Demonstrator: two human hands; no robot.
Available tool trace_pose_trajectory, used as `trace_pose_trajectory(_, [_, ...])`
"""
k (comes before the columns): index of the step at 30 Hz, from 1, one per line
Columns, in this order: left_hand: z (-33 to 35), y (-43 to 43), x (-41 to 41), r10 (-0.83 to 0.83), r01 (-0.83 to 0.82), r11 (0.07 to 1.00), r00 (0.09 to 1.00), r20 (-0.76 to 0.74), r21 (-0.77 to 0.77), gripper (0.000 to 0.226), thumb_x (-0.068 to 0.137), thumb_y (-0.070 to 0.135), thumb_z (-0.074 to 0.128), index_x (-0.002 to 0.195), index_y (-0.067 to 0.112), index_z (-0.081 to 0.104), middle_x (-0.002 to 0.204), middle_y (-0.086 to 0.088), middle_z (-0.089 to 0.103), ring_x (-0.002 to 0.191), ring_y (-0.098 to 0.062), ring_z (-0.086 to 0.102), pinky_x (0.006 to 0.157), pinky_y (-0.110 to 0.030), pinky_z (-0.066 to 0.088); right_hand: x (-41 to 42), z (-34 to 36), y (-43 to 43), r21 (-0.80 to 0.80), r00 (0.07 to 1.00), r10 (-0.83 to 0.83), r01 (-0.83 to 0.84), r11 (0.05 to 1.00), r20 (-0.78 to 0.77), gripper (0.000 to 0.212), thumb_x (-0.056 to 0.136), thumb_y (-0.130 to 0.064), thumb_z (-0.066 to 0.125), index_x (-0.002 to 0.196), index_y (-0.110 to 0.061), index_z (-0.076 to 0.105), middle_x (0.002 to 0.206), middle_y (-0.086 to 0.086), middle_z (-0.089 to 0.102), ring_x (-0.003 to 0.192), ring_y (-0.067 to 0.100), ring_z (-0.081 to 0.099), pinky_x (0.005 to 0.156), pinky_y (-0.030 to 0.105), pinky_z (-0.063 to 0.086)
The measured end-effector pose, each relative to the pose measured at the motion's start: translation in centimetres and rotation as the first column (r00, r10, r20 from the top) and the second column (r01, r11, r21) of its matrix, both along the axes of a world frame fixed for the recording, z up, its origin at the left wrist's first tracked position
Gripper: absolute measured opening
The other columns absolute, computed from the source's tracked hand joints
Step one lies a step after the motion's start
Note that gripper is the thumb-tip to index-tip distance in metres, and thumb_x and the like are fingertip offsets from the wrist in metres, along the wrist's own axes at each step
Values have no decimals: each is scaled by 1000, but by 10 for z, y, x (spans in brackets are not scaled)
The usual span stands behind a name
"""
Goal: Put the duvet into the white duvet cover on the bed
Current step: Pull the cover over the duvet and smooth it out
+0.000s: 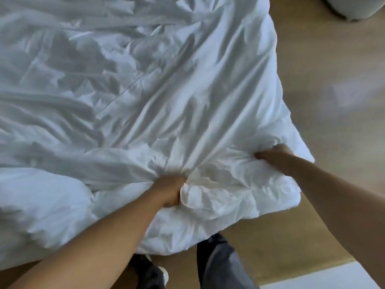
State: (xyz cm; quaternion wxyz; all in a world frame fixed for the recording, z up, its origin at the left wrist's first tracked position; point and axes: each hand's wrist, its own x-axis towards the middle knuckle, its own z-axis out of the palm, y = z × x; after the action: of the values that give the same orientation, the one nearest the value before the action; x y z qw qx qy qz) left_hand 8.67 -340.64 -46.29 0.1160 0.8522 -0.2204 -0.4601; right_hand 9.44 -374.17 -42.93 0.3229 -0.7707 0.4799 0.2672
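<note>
Ok, left hand (173,190): fist bunching duvet cover (166,97) at its near edge.
right hand (273,155): clenched on the duvet cover corner, overhanging wood floor (333,59).
duvet (220,197): puffy, crumpled bulk between the hands; cover is thin, smooth, creased.
risk: slick fabric slips the grip, so the fill bunches or the corner sags floorward.

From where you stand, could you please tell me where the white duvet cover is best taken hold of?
Take the duvet cover at its bunched near edge, from the near side: the left hand grips a gathered fold, the right hand the puffy corner. Creases fan from both, so the cloth likely bunches into a firm handful.
</note>
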Motion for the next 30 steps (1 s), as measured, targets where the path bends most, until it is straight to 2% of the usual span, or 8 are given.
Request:
trace_pose_trajectory(4, [74, 7, 120, 92, -140, 984, 931, 354, 111, 15, 94, 34, 58, 108, 29, 59, 113, -11, 68, 90, -31, 63, 73, -34, 46, 121, 57, 12, 224, 966, -117, 65, 973, 230, 20, 76, -11, 77, 80, -9, 58, 73, 10, 55, 67, 26, 58, 64, 34, 53])
trace_pose_trajectory(7, [184, 32, 238, 161, -262, 965, 558, 814, -11, 14, 91, 23, 63, 102, 17, 57, 101, -24, 66, 88, -46, 66, 70, -47, 52, 224, 146, 2, 493, 785, -355, 73, 867, 508, 20, 68, -12, 82, 76, -12, 63, 75, 10, 65, 80, 32, 73, 69, 44, 60])
trace_pose_trajectory(10, [260, 45, 280, 141, -206, 974, 202, 969, -99, 21, 83, 17, 66, 95, 15, 49, 90, -26, 58, 73, -48, 61, 56, -41, 39, 269, 213, -26, 351, 532, -287, -20, 936, 797, 31, 57, -29, 84, 80, -23, 65, 71, -14, 72, 71, 8, 73, 56, 27, 59])
trace_pose_trajectory(15, [200, 8, 243, -68, -263, 925, 598, 799, 275, 41, 91, 22, 62, 130, 13, 51, 126, -15, 52, 117, -37, 50, 94, -44, 42, 251, 142, -54, -15, 888, 10, -3, 1000, 459, 52, 80, -26, 73, 127, -10, 58, 117, 9, 67, 106, 28, 66, 79, 34, 56])
trace_pose_trajectory(19, [125, -6, 236, -29, -179, 904, 880, 474, 388, 62, 88, 37, 66, 141, 18, 38, 139, -11, 43, 129, -33, 42, 104, -44, 40, 231, 89, -67, 246, 789, -308, 204, 948, 531, 59, 81, -32, 79, 130, -8, 57, 123, 11, 66, 106, 28, 67, 89, 41, 57])
trace_pose_trajectory(24, [76, -9, 208, 28, -252, 922, 801, 598, 294, 76, 79, 40, 72, 142, 21, 37, 136, -11, 40, 123, -37, 43, 97, -48, 42, 108, 28, -65, 318, 682, -516, 406, 857, 519, 82, 61, -76, 77, 117, -21, 51, 96, -10, 55, 93, 18, 52, 65, 26, 45])
trace_pose_trajectory(27, [76, -16, 175, 113, -217, 976, 640, 760, 37, 94, 63, 31, 78, 147, 21, 38, 141, -15, 38, 126, -40, 41, 106, -55, 32, 50, -6, -50, 435, 808, -512, 364, 823, 293, 100, 49, -82, 78, 128, -26, 51, 121, -9, 62, 116, 23, 58, 90, 44, 50])
trace_pose_trajectory(30, [73, -39, 106, 233, 78, 940, 563, 793, -332, 75, 64, 28, 70, 136, 19, 51, 135, -13, 45, 115, -38, 49, 98, -50, 38, 59, -20, -50, 369, 763, -380, 199, 908, 523, 107, 48, -63, 92, 139, -31, 46, 131, -7, 63, 122, 17, 61, 100, 46, 52])
